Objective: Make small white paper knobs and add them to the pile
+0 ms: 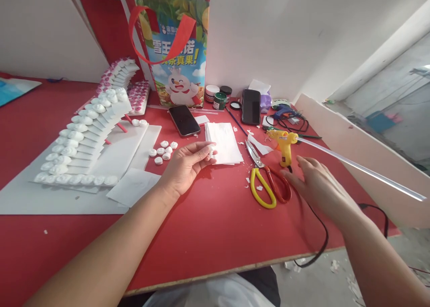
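Observation:
My left hand [190, 166] pinches a small white rolled paper rose [212, 152] between thumb and fingertips, over the edge of a stack of white paper [224, 141]. Beside it on the red table lies a cluster of similar white paper roses [164, 153]. My right hand [319, 188] has its fingers apart and holds nothing. It is just right of a yellow glue gun [285, 146], which has a long clear glue stick [363, 166] sticking out of its back. Scissors [265, 175] with one yellow and one red handle lie left of that hand, blades pointing away.
At left, a curved white stepped model [89, 132] lined with white roses stands on white board. A printed bag [179, 60] stands behind. Two phones [184, 120], paint jars [220, 101] and a blue glue gun [282, 113] are at the back. A black cord [324, 235] hangs over the front edge.

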Tool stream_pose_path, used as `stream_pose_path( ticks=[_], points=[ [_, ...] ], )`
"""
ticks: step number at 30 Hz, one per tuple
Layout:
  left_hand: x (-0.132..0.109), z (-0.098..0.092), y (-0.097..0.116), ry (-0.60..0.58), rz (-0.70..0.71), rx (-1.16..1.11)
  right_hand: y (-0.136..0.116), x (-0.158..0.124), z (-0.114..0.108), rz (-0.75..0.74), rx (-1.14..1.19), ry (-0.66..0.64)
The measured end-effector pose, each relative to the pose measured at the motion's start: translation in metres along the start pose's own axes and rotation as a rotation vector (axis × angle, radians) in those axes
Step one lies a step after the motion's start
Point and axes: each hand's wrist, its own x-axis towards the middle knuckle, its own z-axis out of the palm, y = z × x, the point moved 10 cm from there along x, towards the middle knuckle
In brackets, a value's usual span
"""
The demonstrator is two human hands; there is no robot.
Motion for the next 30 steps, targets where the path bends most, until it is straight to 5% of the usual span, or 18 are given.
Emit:
stream_pose_path(
  ticks=[4, 9, 15, 30],
  points=[
    [0.001, 0.0, -0.002, -0.002, -0.011, 0.004, -0.082, -0.032, -0.033, -0.235, 0.281, 0.019],
    [0.002, -0.006, 0.001, 0.042, 0.012, -0.009, -0.156, 0.003, -0.02, -0.272, 0.923, 0.047],
    [0.005, -0.008, 0.003, 0.036, 0.025, -0.038, -0.173, 0.033, 0.031, -0.238, 1.301, -0.058],
    [0.002, -0.003, 0.003, 0.01, 0.01, 0.0, -0.168, 0.023, 0.031, -0.272, 1.239, -0.027]
  ],
)
